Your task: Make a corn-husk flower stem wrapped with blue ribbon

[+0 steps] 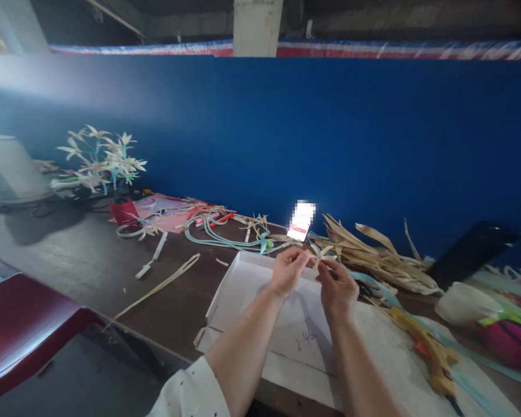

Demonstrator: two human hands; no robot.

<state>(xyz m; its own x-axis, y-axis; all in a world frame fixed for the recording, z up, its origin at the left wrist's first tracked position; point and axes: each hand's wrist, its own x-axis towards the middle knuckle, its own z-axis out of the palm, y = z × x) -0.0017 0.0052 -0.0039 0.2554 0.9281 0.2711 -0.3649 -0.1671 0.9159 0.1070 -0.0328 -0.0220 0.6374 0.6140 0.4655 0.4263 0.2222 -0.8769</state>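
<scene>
Both my hands are raised over a shallow white cardboard tray (243, 284) on the dark table. My left hand (287, 270) and my right hand (336, 286) are closed in pinches on a small pale straw flower (320, 253) held between them. Its thin petals stick out above my right fingers. A pile of dried husk leaves (373, 255) lies just behind my hands.
A lit phone (301, 221) leans against the blue wall. Light blue cords (217, 237), pink paper (165, 214) and straw strips (156, 288) litter the table's left. A bunch of finished straw flowers (99, 159) stands far left. A white bowl (464, 302) and a yellow glue gun (429, 353) lie right. A dark red chair (21, 330) is lower left.
</scene>
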